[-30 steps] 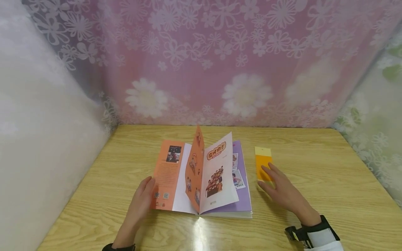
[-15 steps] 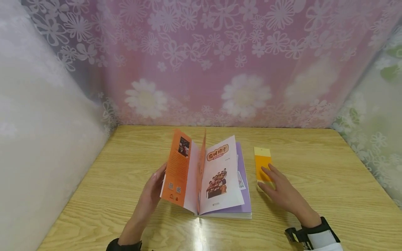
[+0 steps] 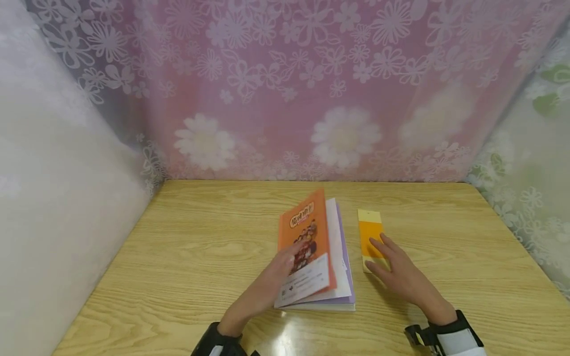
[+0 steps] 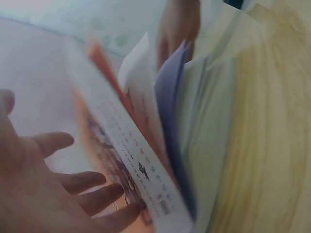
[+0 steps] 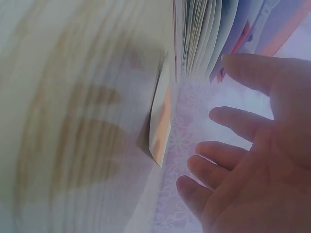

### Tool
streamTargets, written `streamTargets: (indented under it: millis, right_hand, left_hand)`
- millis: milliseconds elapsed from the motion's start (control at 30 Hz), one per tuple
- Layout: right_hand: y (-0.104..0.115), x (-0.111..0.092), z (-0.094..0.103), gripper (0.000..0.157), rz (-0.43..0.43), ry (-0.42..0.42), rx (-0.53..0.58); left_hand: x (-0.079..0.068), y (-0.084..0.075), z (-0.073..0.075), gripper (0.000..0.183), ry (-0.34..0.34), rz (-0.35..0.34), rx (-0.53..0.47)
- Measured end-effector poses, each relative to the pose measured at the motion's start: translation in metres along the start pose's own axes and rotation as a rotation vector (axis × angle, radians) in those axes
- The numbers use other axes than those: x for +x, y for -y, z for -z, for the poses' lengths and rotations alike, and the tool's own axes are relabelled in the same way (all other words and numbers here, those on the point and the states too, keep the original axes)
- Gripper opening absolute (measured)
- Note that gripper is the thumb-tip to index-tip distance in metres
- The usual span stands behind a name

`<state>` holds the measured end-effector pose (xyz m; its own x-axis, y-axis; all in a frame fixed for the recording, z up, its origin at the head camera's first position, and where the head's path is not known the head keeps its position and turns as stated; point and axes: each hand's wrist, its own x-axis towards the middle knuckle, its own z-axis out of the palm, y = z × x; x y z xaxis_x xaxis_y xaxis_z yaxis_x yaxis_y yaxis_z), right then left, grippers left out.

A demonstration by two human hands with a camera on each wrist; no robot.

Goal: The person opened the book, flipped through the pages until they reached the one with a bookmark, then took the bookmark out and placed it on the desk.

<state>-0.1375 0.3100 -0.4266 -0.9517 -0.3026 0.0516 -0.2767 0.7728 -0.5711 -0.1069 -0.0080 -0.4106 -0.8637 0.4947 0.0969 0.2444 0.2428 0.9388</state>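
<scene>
A paperback book [image 3: 307, 232] with an orange cover lies in the middle of the table, its front cover tilted up and partly over the pages. My left hand [image 3: 274, 278] is against the outside of that cover; in the left wrist view its fingers [image 4: 80, 182] are spread and uncurled along the cover. White and purple leaves [image 4: 170, 92] stand fanned beneath it. Right of the book lies a yellow and orange bookmark [image 3: 370, 237]. Over its near end my right hand [image 3: 401, 274] hovers with fingers spread; the right wrist view shows a gap between the fingers and the bookmark [image 5: 163, 121].
The wood-grain table [image 3: 191, 237] extends on both sides of the book. A pink floral curtain [image 3: 276, 99] hangs along its back edge, with pale cloths at the left and right [image 3: 530, 163].
My left hand has moved right, swinging the front cover up and over so its outer face now shows above the pages. The right hand stays by the bookmark.
</scene>
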Motion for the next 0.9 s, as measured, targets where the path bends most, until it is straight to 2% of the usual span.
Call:
streamTargets:
  millis: [100, 200, 333, 433, 533, 633, 767, 833, 900]
  right_hand:
    - [-0.001, -0.001, -0.001, 0.064, 0.005, 0.006, 0.01]
    - [-0.002, -0.001, -0.002, 0.064, 0.002, 0.014, 0.01]
    - [-0.003, -0.002, -0.003, 0.064, 0.001, 0.016, 0.004]
    - [-0.004, -0.001, -0.003, 0.065, 0.003, 0.015, -0.005]
    - [-0.004, 0.0, -0.003, 0.065, 0.007, 0.014, -0.022]
    - [-0.002, 0.0, -0.004, 0.065, 0.007, 0.002, -0.034]
    - [0.003, -0.001, -0.005, 0.068, 0.007, -0.007, -0.038]
    - [0.006, -0.001, -0.006, 0.07, 0.005, -0.011, -0.058]
    - [0.009, -0.002, -0.005, 0.071, 0.005, -0.02, -0.095]
  left_hand:
    - [0.006, 0.004, -0.015, 0.057, 0.023, 0.067, 0.188]
    - [0.009, 0.008, -0.028, 0.052, 0.056, 0.105, 0.384]
    - [0.008, 0.011, -0.041, 0.047, 0.1, 0.095, 0.711]
    - [0.008, 0.011, -0.046, 0.049, 0.087, 0.066, 0.862]
    - [0.007, 0.011, -0.048, 0.048, 0.063, 0.052, 0.906]
    - [0.006, 0.013, -0.047, 0.046, 0.032, 0.032, 0.897]
    - [0.003, 0.016, -0.037, 0.045, -0.092, 0.003, 0.838]
    - [0.001, 0.015, -0.027, 0.047, -0.164, 0.002, 0.795]
    - [-0.001, 0.014, -0.016, 0.053, -0.208, 0.015, 0.781]
